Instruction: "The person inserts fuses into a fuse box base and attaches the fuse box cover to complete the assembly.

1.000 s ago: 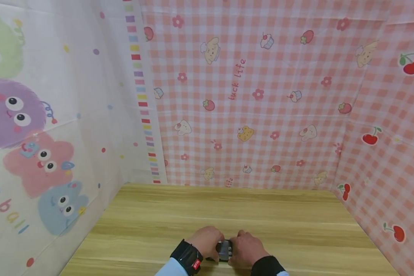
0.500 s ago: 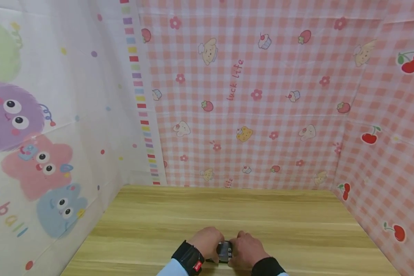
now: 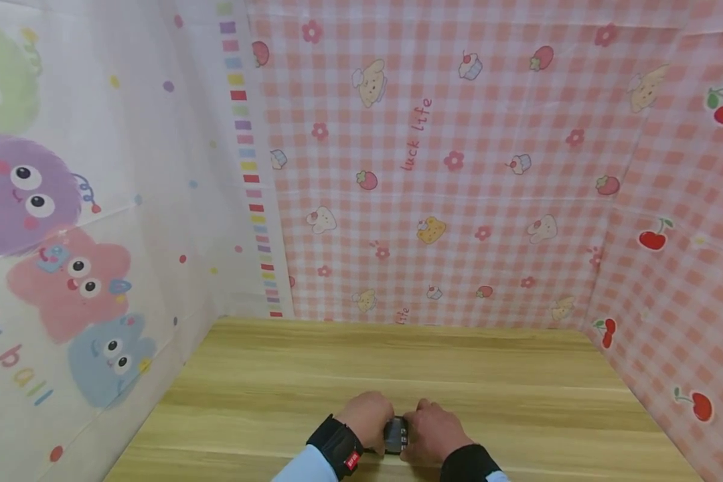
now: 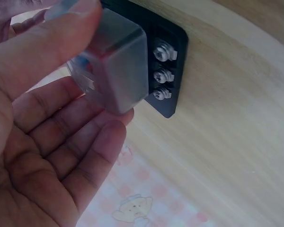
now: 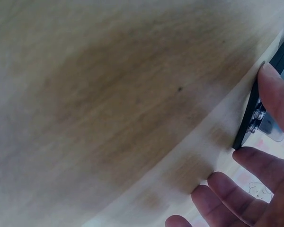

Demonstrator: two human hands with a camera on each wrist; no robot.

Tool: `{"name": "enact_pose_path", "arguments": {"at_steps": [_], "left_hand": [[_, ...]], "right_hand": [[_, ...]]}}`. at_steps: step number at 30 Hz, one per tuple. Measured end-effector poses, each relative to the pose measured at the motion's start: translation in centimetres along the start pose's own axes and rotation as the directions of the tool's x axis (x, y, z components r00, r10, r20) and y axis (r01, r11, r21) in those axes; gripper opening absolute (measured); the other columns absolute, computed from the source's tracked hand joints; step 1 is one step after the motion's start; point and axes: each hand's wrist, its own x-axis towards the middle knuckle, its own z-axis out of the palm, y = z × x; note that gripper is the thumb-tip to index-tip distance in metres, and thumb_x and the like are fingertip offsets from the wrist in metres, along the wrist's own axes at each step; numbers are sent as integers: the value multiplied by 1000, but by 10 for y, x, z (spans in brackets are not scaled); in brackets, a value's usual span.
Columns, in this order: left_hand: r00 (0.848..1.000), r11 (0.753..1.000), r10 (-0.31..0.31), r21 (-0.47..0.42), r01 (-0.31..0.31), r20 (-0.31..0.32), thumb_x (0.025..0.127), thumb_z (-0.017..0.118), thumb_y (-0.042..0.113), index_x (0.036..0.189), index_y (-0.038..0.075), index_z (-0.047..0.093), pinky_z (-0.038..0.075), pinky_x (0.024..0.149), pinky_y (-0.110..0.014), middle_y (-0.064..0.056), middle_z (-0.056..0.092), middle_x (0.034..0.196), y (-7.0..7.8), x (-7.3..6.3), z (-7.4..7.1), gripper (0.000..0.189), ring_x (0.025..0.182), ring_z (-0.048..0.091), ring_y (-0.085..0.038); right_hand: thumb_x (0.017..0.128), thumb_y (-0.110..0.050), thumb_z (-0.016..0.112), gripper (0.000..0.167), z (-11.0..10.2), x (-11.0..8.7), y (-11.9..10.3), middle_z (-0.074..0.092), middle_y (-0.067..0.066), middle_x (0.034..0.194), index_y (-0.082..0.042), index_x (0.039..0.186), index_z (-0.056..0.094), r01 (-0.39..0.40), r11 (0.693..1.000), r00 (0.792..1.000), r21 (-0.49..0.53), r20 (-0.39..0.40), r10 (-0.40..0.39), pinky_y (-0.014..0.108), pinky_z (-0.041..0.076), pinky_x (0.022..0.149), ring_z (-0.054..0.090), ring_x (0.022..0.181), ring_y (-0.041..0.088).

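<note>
A clear plastic case with red and blue parts dimly visible inside sits on a black base that carries a row of silver screw terminals. My left hand grips the clear case between thumb and fingers. From the right, my right hand pinches the base's end, thumb on one edge and index fingertip at the corner in the right wrist view. Its other fingers touch the table. In the head view the hands face each other, hiding much of the block.
The wood-grain table reaches back to a pink checked cloth hung behind it. A white cartoon-print cloth hangs on the left, and a cherry-print checked cloth on the right.
The head view has shifted slightly. My left wrist has come a little to the right, toward the block. Both hands keep their hold, and the right has hardly moved.
</note>
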Motion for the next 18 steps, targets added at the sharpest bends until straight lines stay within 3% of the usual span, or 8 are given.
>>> {"name": "enact_pose_path", "arguments": {"at_steps": [5, 12, 18], "left_hand": [[1000, 999, -7, -31, 8, 21, 53, 97, 14, 73, 15, 72, 40, 62, -23, 11, 54, 64, -3, 2, 1, 31, 61, 46, -6], [999, 1000, 30, 2, -30, -14, 54, 97, 17, 75, 16, 73, 40, 63, -23, 11, 54, 65, -6, 1, 4, 32, 63, 46, -5], [1000, 999, 31, -43, -31, 2, 55, 96, 16, 75, 14, 73, 40, 62, -22, 11, 53, 65, -6, -1, 4, 30, 63, 45, -5]], "right_hand": [[67, -37, 88, 55, 0, 1, 0, 54, 4, 92, -9, 111, 72, -9, 1000, 1000, 12, 8, 9, 45, 51, 70, 53, 82, 23], [67, -38, 88, 56, 0, 3, 0, 55, 4, 93, -10, 113, 72, -12, 1000, 1000, 3, 11, 12, 45, 51, 71, 54, 82, 23], [67, -36, 88, 55, 1, 2, 1, 54, 5, 93, -9, 113, 72, -17, 1000, 1000, 19, 21, 16, 46, 51, 71, 53, 82, 23]]}}
